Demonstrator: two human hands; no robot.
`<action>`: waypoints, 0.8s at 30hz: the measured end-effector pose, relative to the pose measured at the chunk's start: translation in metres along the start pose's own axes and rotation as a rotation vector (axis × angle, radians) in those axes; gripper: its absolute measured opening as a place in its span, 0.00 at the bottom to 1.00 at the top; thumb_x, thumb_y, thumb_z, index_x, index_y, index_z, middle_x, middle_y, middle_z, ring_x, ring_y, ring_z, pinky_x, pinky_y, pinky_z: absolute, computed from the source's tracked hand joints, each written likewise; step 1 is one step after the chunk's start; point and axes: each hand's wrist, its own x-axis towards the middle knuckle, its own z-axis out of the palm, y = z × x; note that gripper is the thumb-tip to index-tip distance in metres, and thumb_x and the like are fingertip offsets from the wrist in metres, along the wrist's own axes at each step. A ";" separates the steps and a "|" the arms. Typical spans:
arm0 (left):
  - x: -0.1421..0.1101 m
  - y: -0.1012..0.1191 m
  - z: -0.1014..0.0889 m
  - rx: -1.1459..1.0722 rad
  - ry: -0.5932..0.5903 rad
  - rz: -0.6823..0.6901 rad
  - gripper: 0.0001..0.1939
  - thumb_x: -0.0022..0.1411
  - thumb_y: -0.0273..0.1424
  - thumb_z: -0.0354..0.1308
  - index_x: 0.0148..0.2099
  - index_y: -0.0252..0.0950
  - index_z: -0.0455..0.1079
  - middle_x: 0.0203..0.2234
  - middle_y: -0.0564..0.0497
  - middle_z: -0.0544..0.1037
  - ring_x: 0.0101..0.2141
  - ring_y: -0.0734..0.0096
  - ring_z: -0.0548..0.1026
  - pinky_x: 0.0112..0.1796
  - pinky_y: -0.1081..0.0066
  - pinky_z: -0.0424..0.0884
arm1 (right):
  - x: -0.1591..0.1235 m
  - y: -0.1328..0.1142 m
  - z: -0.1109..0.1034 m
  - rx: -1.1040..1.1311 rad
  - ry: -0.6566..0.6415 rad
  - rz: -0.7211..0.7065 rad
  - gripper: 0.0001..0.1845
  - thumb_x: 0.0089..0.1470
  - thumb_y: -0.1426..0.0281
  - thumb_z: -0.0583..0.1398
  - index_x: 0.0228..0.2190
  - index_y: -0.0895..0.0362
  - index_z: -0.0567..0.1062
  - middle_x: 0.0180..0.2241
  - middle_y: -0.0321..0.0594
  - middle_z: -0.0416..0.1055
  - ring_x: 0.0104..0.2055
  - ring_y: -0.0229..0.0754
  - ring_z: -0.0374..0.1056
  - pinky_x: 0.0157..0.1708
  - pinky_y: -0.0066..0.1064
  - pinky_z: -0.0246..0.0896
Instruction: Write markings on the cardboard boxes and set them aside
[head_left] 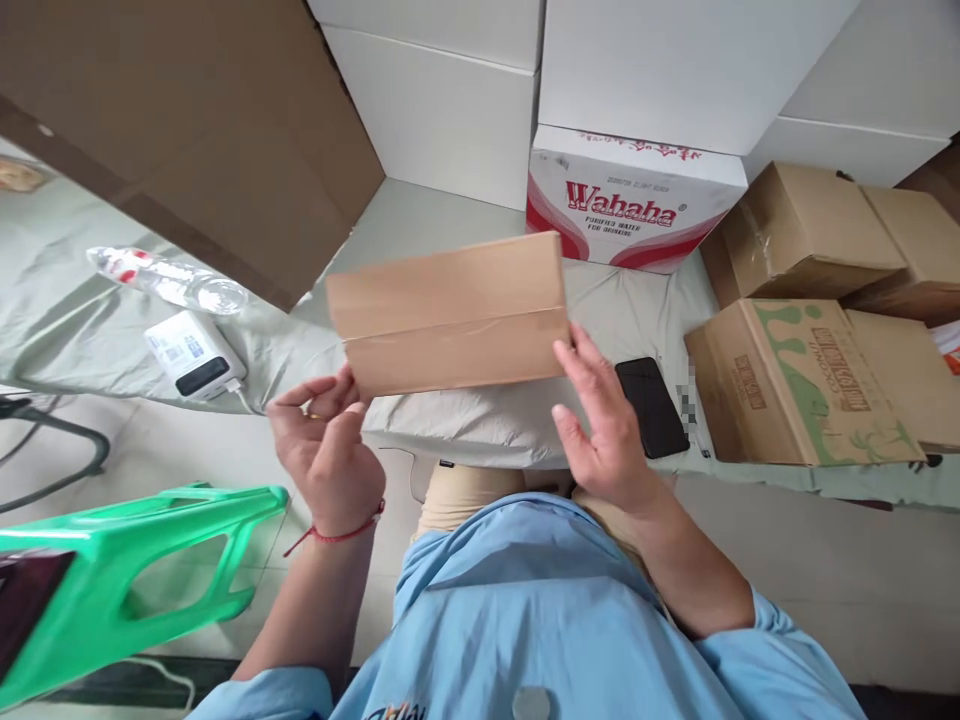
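A flat brown cardboard piece (450, 310) with a crease along its middle is held up in front of me over the cloth-covered table (420, 225). My left hand (326, 445) pinches its lower left corner, fingers closed on it. My right hand (604, 420) holds its lower right edge, fingers pressed against the board. A red string bracelet circles my left wrist.
A black phone (651, 405) lies by my right hand. A white power bank (193, 355) and a plastic bottle (169, 280) lie left. A large brown cardboard sheet (202, 130), white boxes (442, 110), a Wahaha carton (630, 205) and brown cartons (802, 380) ring the table. A green stool (127, 570) stands lower left.
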 end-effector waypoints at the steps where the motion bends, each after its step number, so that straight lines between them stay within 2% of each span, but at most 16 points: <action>1: 0.005 -0.001 -0.005 -0.003 0.028 -0.021 0.18 0.52 0.24 0.66 0.45 0.39 0.68 0.42 0.49 0.86 0.53 0.59 0.83 0.58 0.57 0.75 | 0.002 -0.006 0.004 0.001 -0.032 -0.057 0.39 0.72 0.72 0.54 0.78 0.43 0.55 0.81 0.35 0.49 0.82 0.54 0.52 0.79 0.61 0.56; 4: 0.021 -0.006 -0.022 0.026 0.066 -0.081 0.17 0.48 0.25 0.63 0.43 0.40 0.67 0.35 0.54 0.82 0.42 0.66 0.82 0.47 0.64 0.75 | 0.003 -0.018 0.020 0.061 -0.102 -0.245 0.45 0.70 0.79 0.50 0.79 0.39 0.48 0.80 0.32 0.52 0.82 0.46 0.52 0.78 0.54 0.60; 6: 0.025 -0.005 -0.029 0.040 0.083 -0.125 0.16 0.47 0.26 0.61 0.41 0.40 0.68 0.33 0.55 0.80 0.38 0.68 0.80 0.44 0.65 0.75 | 0.001 -0.021 0.028 0.110 -0.104 -0.343 0.47 0.70 0.82 0.47 0.80 0.38 0.43 0.79 0.32 0.57 0.81 0.42 0.53 0.77 0.50 0.63; 9: 0.018 0.010 -0.027 0.017 0.150 -0.183 0.13 0.46 0.28 0.60 0.38 0.40 0.72 0.32 0.52 0.81 0.38 0.65 0.81 0.44 0.64 0.76 | -0.002 -0.018 0.028 0.147 -0.065 -0.350 0.46 0.72 0.81 0.47 0.80 0.37 0.41 0.76 0.31 0.62 0.80 0.41 0.56 0.77 0.50 0.65; 11: 0.009 0.026 -0.019 0.006 0.177 -0.144 0.12 0.47 0.29 0.59 0.37 0.39 0.75 0.34 0.49 0.83 0.39 0.63 0.81 0.45 0.62 0.76 | -0.005 -0.014 0.018 0.154 -0.020 -0.292 0.43 0.74 0.78 0.50 0.79 0.34 0.45 0.75 0.30 0.64 0.79 0.43 0.59 0.76 0.51 0.66; 13: 0.003 0.043 -0.010 -0.001 0.160 -0.049 0.12 0.49 0.31 0.58 0.37 0.37 0.79 0.34 0.48 0.84 0.37 0.63 0.81 0.44 0.62 0.76 | -0.006 -0.010 0.004 0.176 0.045 -0.229 0.41 0.75 0.76 0.54 0.78 0.33 0.51 0.75 0.31 0.65 0.77 0.46 0.62 0.75 0.52 0.67; 17: 0.003 0.059 0.002 -0.024 0.077 0.095 0.14 0.51 0.31 0.58 0.38 0.36 0.83 0.30 0.50 0.84 0.32 0.66 0.79 0.35 0.68 0.74 | -0.007 0.008 -0.012 0.281 0.147 -0.007 0.37 0.74 0.67 0.60 0.77 0.39 0.59 0.76 0.37 0.64 0.77 0.51 0.62 0.75 0.55 0.66; 19: 0.007 0.054 0.005 -0.014 -0.002 0.055 0.13 0.53 0.32 0.61 0.39 0.37 0.84 0.33 0.50 0.86 0.34 0.64 0.81 0.35 0.67 0.76 | -0.006 0.024 -0.011 0.345 0.166 0.125 0.34 0.73 0.62 0.62 0.75 0.43 0.64 0.75 0.40 0.65 0.77 0.52 0.62 0.76 0.55 0.63; 21: 0.011 0.041 0.009 -0.011 -0.121 -0.057 0.11 0.57 0.36 0.65 0.41 0.39 0.85 0.38 0.49 0.89 0.40 0.60 0.83 0.39 0.65 0.79 | -0.004 0.041 -0.007 0.413 0.190 0.207 0.32 0.71 0.58 0.64 0.72 0.46 0.70 0.74 0.42 0.66 0.77 0.52 0.64 0.77 0.52 0.61; 24: 0.018 0.014 0.015 -0.020 -0.318 -0.226 0.17 0.61 0.45 0.69 0.46 0.40 0.85 0.47 0.46 0.89 0.50 0.57 0.84 0.48 0.65 0.80 | -0.002 0.063 -0.001 0.459 0.246 0.293 0.30 0.68 0.56 0.67 0.67 0.48 0.76 0.72 0.45 0.69 0.74 0.52 0.67 0.77 0.50 0.60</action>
